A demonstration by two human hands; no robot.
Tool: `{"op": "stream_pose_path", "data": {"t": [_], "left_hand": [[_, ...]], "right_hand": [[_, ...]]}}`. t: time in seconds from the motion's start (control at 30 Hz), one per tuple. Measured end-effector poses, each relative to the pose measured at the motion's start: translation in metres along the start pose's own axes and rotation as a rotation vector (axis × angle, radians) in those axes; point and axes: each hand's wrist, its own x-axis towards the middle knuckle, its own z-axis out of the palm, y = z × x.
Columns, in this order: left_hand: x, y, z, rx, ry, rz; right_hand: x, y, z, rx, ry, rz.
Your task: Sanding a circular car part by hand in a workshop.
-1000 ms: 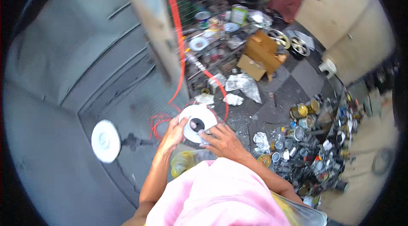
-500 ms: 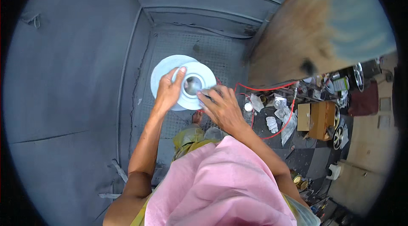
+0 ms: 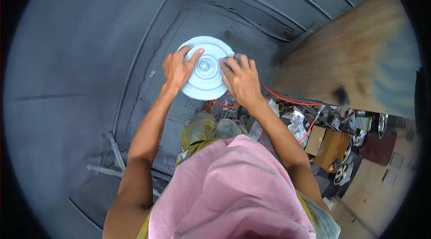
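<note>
A white round ring-like piece lies directly over a larger white disc, roughly centred on it, with a raised hub showing in the middle. My left hand grips the ring's left side, thumb on its face and fingers around the edge. My right hand grips the right side with bent fingers, the thumb toward the centre. Whether the two pieces touch I cannot tell. A pink cloth covers my front.
Grey booth walls surround a perforated floor. A paint-stained board stands at the right. A red hose runs below it, beside cardboard boxes, wheels and clutter. Pale bars lean at lower left.
The view has swung from the cluttered area to the booth. My hands have moved forward with the ring, which now sits over the larger disc that stood off to the left.
</note>
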Motion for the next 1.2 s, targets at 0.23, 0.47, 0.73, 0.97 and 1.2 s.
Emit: {"op": "stream_pose_path", "data": {"t": [0.23,0.47,0.73,0.97,1.2], "left_hand": [[-0.002,-0.017,0.002,0.025,0.02,0.056],[0.006,-0.016,0.009,0.037,0.001,-0.021],[0.006,-0.029,0.013,0.031,-0.01,-0.039],[0.012,-0.03,0.006,0.033,-0.035,0.031],[0.014,-0.019,0.01,0.016,-0.051,0.009]], "right_hand": [[-0.038,-0.009,-0.013,0.116,-0.078,-0.213],[-0.012,-0.06,0.04,0.212,0.047,-0.21],[-0.046,-0.019,0.021,0.154,0.049,-0.259],[-0.017,-0.051,0.046,0.173,0.068,-0.185],[-0.025,-0.034,0.043,0.229,0.126,-0.241]]}}
